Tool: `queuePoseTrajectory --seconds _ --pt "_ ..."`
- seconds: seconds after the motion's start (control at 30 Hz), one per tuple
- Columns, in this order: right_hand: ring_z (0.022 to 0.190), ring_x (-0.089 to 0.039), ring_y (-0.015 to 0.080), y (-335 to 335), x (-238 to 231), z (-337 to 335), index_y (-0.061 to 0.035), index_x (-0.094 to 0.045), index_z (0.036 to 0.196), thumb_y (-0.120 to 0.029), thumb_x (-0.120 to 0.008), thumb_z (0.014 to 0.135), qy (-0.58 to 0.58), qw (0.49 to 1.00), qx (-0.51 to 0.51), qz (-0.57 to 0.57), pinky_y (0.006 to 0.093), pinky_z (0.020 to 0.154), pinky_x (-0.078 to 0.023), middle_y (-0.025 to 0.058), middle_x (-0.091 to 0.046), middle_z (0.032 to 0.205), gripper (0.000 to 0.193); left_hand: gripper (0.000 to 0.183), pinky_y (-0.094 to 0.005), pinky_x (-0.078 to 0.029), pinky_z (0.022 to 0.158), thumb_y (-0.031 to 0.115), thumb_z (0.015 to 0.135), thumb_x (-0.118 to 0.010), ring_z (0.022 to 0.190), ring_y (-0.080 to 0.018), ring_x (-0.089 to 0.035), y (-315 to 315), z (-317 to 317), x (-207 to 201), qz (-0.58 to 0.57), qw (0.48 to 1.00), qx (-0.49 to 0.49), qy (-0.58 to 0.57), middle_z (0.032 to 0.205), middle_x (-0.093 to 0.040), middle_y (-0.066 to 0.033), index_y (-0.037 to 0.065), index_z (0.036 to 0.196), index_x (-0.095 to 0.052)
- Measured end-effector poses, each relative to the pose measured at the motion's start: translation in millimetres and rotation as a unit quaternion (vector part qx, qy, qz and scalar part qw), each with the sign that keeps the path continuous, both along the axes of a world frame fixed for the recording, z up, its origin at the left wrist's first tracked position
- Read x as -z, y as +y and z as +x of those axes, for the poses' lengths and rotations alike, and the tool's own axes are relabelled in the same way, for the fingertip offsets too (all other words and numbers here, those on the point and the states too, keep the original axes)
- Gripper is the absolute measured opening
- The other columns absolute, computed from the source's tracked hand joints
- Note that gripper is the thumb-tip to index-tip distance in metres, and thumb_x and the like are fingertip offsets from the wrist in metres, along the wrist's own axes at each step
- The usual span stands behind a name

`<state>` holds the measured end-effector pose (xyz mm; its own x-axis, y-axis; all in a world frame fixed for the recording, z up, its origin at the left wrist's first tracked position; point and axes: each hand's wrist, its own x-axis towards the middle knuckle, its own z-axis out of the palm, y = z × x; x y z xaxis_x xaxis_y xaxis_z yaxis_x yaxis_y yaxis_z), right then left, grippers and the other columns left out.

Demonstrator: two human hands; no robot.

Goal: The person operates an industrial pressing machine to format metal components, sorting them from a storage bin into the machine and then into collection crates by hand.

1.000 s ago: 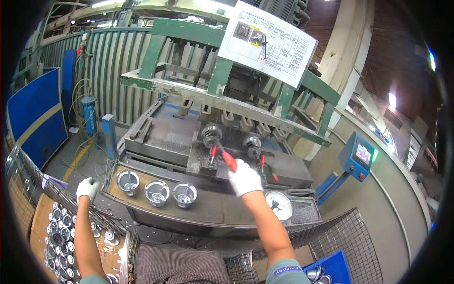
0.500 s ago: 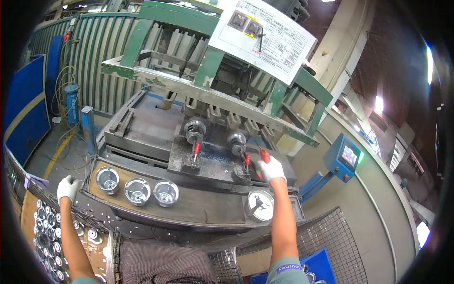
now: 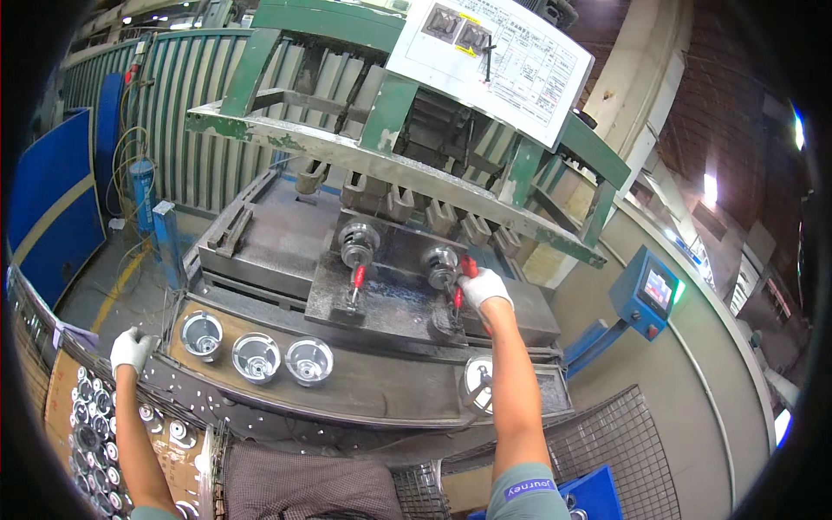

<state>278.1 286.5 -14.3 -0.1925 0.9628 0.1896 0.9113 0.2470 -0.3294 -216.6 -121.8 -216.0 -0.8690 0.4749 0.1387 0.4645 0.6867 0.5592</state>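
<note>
My right hand (image 3: 487, 289), in a white glove, is closed round a slim red tool (image 3: 468, 263) whose exact kind I cannot make out. It is beside the right-hand shiny round metal part (image 3: 440, 265) on the machine's fixture, near a red-handled toggle clamp (image 3: 458, 297). A second round metal part (image 3: 358, 244) sits to the left with another red-handled clamp (image 3: 359, 276). My left hand (image 3: 132, 349), also gloved, hangs with curled fingers by the bench's left end; nothing shows in it. Three metal cups (image 3: 256, 357) stand on the bench near it.
A round pale-topped container (image 3: 477, 380) stands at the bench's right. Green machine beams (image 3: 381, 143) cross above the fixture. A blue control box (image 3: 648, 295) stands right. Small metal parts (image 3: 91, 416) lie on cardboard lower left; a blue bin (image 3: 598, 494) is lower right.
My right hand has moved slightly left with the red tool, closer to the right-hand metal part. My left hand stays curled near the bench's left end. The view has shifted a little.
</note>
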Motion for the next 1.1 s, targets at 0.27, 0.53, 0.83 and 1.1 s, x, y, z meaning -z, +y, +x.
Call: queuePoseTrajectory --seconds 0.27,0.53,0.83,1.1 --pt "0.100 -0.061 0.0428 -80.6 -11.0 -40.5 -0.0058 -0.062 0.111 -0.041 -0.056 0.085 0.103 0.988 -0.109 0.044 0.0447 0.086 -0.048 0.0257 -0.066 0.098 0.045 0.034 -0.0418 -0.050 0.080 0.033 0.081 -0.060 0.090 -0.0373 -0.065 -1.0 -3.6 2.9 0.005 1.000 -0.011 0.011 0.094 -0.068 -0.0208 0.003 0.095 -0.069" --pt "0.105 -0.059 0.0438 -68.1 -4.5 -200.4 0.0022 -0.064 0.102 -0.033 -0.052 0.083 -0.011 0.972 -0.232 0.025 0.0458 0.092 -0.047 0.0304 -0.062 0.107 0.042 0.029 -0.0377 -0.050 0.077 0.026 0.083 -0.062 0.086 -0.0323 -0.067 -5.4 -8.4 10.3 0.100 0.995 -0.012 0.020 0.092 -0.069 -0.0188 0.001 0.097 -0.067" --pt "0.106 -0.060 0.0419 -89.1 -14.5 -201.4 0.0012 -0.063 0.111 -0.047 -0.061 0.082 0.007 0.977 -0.207 -0.044 0.0450 0.089 -0.047 0.0277 -0.064 0.108 0.056 0.025 -0.0364 -0.050 0.079 0.025 0.085 -0.062 0.088 -0.0312 -0.067 -5.6 -16.0 16.6 0.138 0.990 -0.028 0.002 0.093 -0.069 -0.0170 0.004 0.099 -0.067" --pt "0.096 -0.061 0.0200 -166.7 85.6 120.9 0.0029 -0.057 0.124 -0.017 -0.065 0.087 0.419 0.880 0.080 0.210 0.0339 0.086 -0.048 0.0134 -0.065 0.114 0.043 0.033 -0.0377 -0.051 0.085 0.024 0.083 -0.066 0.095 -0.0312 -0.065 10.9 9.1 -20.1 0.243 0.958 -0.038 0.151 0.102 -0.067 -0.0153 0.007 0.111 -0.064"
